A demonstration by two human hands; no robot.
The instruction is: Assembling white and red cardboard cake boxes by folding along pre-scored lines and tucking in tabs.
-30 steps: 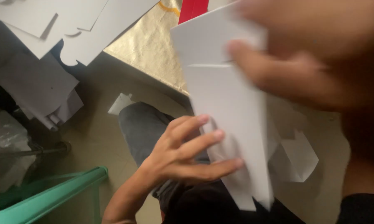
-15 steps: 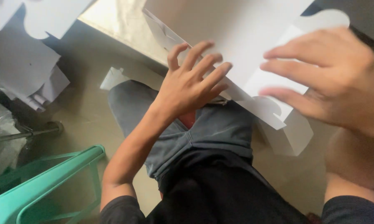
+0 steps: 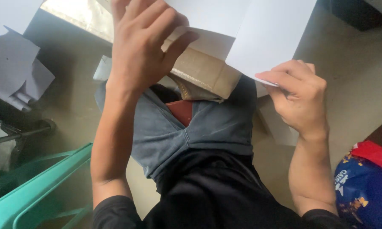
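Grey concrete floor below my lap. White folded cardboard sheet (image 3: 242,29) across knees, long axis left-right. My left hand (image 3: 142,51) pressed flat on it; right hand (image 3: 299,95) pinching its near-right corner.

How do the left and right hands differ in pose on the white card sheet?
The left hand lies flat, fingers spread, pressing down on the white card sheet; the right hand is curled, pinching the sheet's lower edge. The left hand sits higher in view and the right hand lower. Both are bare and touch the sheet.
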